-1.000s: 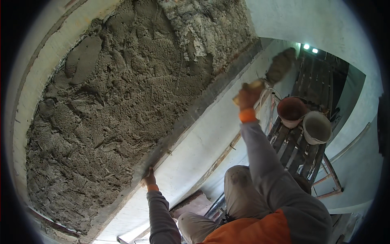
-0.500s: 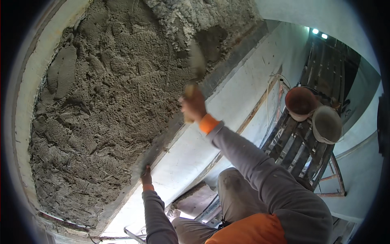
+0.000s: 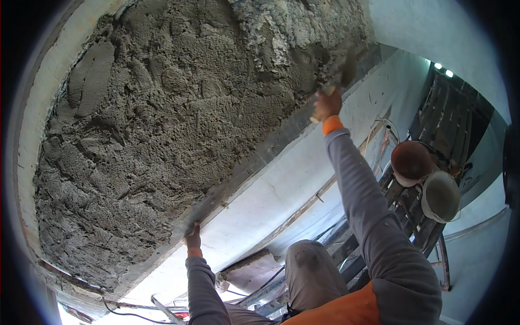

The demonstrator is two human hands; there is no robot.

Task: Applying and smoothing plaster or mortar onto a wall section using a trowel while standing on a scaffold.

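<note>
My right hand [image 3: 328, 104] is closed around the pale wooden handle of a trowel [image 3: 348, 69]. Its blade, smeared by motion, is up against the wet grey mortar [image 3: 146, 135] near the far end of the recess. Lower down, my left hand [image 3: 193, 237] holds the grey edging strip [image 3: 265, 153] that borders the mortar; some of its fingers are hidden. The mortar is rough and lumpy, with a smoother patch at the left. A pale, crusty bare patch [image 3: 292, 30] shows at the top.
Two buckets, one reddish [image 3: 413, 162] and one whitish [image 3: 441, 196], stand together on a slatted plank platform [image 3: 449, 119] at the right. A white wall face [image 3: 271, 187] runs below the strip. My bent knee [image 3: 309, 260] is beneath my arms.
My right hand has carried the trowel up and to the right along the edging strip, and that arm is straighter. My left hand stays on the strip. The whole view has shifted somewhat.
</note>
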